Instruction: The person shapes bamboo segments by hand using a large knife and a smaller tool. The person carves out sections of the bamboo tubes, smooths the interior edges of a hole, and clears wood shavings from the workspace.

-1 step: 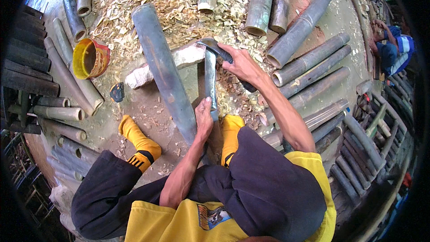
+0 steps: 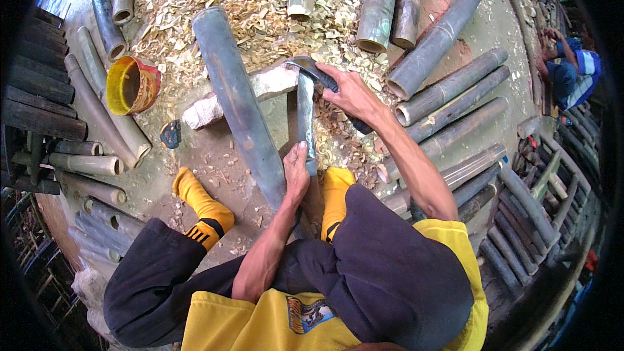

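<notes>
My right hand (image 2: 351, 94) is closed round the black handle of a hammer-like tool (image 2: 303, 62) with a dark, curved metal head. That head lies at the far end of a narrow, flat strip (image 2: 305, 107), shiny blue-grey, perhaps split bamboo. My left hand (image 2: 297, 172) grips the strip's near end, thumb on top. Just left of it, a thick grey bamboo pole (image 2: 237, 101) slants toward me, its lower end partly behind my left hand. The pole rests across a whitish rough block (image 2: 276, 82). Whether the tool's head touches the strip or the block, I cannot tell.
Pale shavings (image 2: 175, 10) cover the ground ahead. A yellow and red bucket (image 2: 144, 84) stands left, near a small dark object (image 2: 170, 134). Bamboo poles (image 2: 448, 88) lie right, others (image 2: 104, 110) left. My yellow-socked feet flank the work. Another person (image 2: 575, 71) is at far right.
</notes>
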A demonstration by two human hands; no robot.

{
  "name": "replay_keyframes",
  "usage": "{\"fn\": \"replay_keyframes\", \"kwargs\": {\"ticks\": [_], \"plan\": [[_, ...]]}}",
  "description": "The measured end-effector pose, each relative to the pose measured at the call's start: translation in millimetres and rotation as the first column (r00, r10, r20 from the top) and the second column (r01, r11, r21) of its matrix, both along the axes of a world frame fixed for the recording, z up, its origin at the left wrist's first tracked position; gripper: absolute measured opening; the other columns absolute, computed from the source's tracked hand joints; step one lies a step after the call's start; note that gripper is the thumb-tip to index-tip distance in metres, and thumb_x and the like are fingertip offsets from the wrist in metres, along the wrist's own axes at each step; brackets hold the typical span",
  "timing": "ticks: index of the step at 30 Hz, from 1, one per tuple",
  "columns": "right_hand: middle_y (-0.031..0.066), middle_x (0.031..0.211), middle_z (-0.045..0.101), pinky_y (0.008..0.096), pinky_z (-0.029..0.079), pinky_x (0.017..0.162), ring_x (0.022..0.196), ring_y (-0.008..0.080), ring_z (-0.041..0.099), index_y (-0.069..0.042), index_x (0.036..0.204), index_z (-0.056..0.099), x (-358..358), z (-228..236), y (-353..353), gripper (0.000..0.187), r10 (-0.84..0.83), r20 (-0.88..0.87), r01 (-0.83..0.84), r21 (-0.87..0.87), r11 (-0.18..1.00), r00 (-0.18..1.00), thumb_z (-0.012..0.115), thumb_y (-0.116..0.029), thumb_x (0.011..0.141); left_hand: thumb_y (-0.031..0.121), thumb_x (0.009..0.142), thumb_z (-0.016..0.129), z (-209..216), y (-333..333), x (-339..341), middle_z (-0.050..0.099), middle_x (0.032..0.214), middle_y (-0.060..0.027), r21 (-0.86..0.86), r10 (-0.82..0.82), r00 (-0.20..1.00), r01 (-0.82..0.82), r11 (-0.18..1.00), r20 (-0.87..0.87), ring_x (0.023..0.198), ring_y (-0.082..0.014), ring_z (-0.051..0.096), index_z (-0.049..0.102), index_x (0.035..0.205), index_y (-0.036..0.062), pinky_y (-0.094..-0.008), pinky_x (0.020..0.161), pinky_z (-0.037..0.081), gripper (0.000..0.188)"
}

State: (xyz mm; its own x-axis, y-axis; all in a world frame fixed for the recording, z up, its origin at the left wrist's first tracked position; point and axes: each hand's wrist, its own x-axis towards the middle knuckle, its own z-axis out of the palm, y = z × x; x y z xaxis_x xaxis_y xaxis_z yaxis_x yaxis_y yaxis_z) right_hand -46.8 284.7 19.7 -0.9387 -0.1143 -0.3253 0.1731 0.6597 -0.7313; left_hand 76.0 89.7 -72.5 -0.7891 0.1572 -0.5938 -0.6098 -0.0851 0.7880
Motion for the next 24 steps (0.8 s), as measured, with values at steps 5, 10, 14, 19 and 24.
{"fn": "replay_keyframes", "kwargs": {"ticks": [5,10,14,19,24], "plan": [[0.0247,0.075,0.06,0.0386,0.048,0.067,0.069,0.0312,0.06,0.001,0.125,0.044,12,-6,5,0.057,-0.004,-0.09,-0.001,-0.045,0.999,0.996,0.061,-0.01,0.072,0.033,0.093,0.047,4,2,-2,0.055,0.066,0.002,-0.014,-0.01,1.0,0.01,1.0,-0.023,0.057,-0.0058,0.049,0.057,0.078,0.007,-0.0215,0.053,0.041,0.032],[0.0227,0.074,0.06,0.0379,0.048,0.065,0.066,0.0311,0.06,0.0,0.125,0.044,4,-5,0,0.056,0.01,-0.081,-0.011,-0.005,1.0,0.997,0.06,-0.011,0.073,0.032,0.094,0.046,12,2,-6,0.053,0.066,0.003,-0.014,-0.001,1.0,0.001,1.0,-0.008,0.057,-0.0058,0.048,0.056,0.077,0.0073,-0.0215,0.054,0.04,0.031],[0.0232,0.075,0.06,0.038,0.047,0.064,0.064,0.0307,0.059,-0.001,0.126,0.044,16,-14,5,0.057,-0.025,-0.152,0.017,-0.048,0.999,0.988,0.06,-0.012,0.073,0.032,0.094,0.045,17,3,-7,0.051,0.065,0.0035,-0.099,-0.056,0.993,0.046,0.994,-0.103,0.056,-0.0063,0.047,0.055,0.076,0.0075,-0.022,0.052,0.039,0.032],[0.0238,0.079,0.06,0.0388,0.047,0.067,0.068,0.03,0.06,0.0,0.125,0.045,6,-11,3,0.056,-0.031,-0.059,0.03,-0.018,0.999,0.998,0.06,-0.013,0.072,0.031,0.094,0.046,10,2,-5,0.049,0.064,0.0046,-0.034,-0.001,1.0,0.001,0.999,-0.023,0.055,-0.0056,0.045,0.054,0.074,0.0085,-0.0219,0.051,0.037,0.031],[0.0237,0.076,0.061,0.0384,0.048,0.067,0.066,0.0313,0.06,0.0,0.126,0.044,10,-12,9,0.057,-0.047,-0.112,0.044,-0.032,0.999,0.993,0.058,-0.014,0.073,0.032,0.094,0.047,13,3,-4,0.052,0.064,0.0044,-0.018,-0.003,1.0,0.003,1.0,-0.004,0.056,-0.0051,0.047,0.056,0.076,0.0089,-0.0215,0.052,0.038,0.03]]}}
